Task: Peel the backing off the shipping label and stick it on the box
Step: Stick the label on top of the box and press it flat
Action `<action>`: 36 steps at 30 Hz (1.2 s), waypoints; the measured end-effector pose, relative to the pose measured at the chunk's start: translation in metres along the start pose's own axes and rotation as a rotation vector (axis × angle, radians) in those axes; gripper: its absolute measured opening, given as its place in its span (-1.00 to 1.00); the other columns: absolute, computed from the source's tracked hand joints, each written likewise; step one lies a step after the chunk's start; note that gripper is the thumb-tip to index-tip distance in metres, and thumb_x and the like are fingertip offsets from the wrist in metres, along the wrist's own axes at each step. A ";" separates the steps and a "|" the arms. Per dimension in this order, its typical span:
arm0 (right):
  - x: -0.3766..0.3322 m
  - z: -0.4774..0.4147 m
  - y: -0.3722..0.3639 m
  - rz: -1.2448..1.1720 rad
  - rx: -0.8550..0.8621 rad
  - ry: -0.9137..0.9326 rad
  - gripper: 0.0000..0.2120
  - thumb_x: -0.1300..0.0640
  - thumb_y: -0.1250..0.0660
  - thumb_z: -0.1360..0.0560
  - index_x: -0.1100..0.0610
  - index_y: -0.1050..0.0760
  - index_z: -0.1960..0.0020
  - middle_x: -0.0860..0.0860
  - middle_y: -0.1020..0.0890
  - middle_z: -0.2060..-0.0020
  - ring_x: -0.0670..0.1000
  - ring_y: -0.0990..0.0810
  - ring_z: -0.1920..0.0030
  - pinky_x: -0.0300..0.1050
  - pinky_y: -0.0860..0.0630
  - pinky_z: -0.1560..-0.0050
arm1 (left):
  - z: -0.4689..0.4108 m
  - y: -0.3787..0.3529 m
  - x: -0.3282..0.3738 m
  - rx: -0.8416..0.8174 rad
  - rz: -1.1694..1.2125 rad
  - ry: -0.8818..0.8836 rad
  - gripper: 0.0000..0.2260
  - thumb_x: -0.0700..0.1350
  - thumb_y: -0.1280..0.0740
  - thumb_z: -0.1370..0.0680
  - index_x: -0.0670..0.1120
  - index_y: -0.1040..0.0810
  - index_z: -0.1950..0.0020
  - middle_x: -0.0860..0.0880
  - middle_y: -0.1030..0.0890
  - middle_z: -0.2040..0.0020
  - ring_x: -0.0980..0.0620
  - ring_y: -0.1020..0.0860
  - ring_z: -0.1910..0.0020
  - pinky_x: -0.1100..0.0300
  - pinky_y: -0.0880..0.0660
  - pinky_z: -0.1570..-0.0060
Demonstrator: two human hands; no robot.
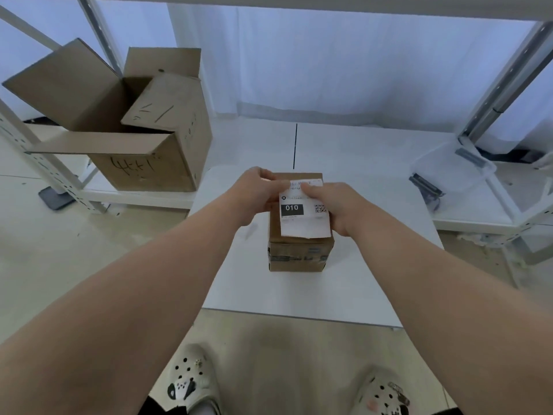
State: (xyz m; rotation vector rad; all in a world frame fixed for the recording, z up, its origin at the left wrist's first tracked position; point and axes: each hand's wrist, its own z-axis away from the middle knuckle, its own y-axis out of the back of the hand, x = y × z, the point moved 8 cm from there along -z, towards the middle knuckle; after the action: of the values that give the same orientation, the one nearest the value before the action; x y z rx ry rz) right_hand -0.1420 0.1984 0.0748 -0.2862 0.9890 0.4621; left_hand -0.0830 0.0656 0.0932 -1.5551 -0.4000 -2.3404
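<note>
At the far left an open carton (128, 124) stood on a low white shelf (134, 196). Its flaps were up and some handwriting was on its front side. Below it, on the floor, a small dark flat thing (55, 197) lay beside the shelf leg; I could not tell what it was.

In the middle was a white table (299, 295) with a thin black line (295, 145) on its far part. The box (299, 250), small, brown and closed, stood on this table, with tape across its near side. The label (303, 211) lay on the top of the box, more to the right side, and its near edge reached the near edge of the top. It showed "010" in a black block and a small square code next to it.

The left hand (257, 190) was at the far left corner of the label. Its fingers were curled there and pinched the paper. The right hand (332, 205) was at the right side of the box, and its fingers (309, 188) lay over the far part of the label. Whether they gripped the paper or only pressed on it, I could not tell.

To the right a clear plastic bin (452, 169) stood on another low shelf, well apart from the box. At the bottom, two pale shoes (187, 381) with holes stood on the floor in front of the table.
</note>
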 end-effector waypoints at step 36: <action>-0.021 -0.018 0.009 0.498 0.223 0.209 -0.63 0.38 -0.20 -0.50 0.14 -0.45 -0.26 0.11 -0.50 -0.18 0.11 -0.55 -0.03 -0.02 -0.61 0.01 | -0.018 -0.013 0.003 -0.103 -0.358 -0.146 -0.49 -0.27 -0.33 -0.53 -0.12 -0.29 -0.45 -0.06 -0.41 -0.22 0.04 -0.54 0.05 0.33 -0.59 0.33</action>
State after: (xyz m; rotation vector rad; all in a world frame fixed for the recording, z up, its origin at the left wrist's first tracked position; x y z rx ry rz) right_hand -0.1696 0.1935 0.0830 0.1226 1.3099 0.7765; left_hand -0.1040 0.0707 0.0881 -1.8405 -0.6492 -2.5500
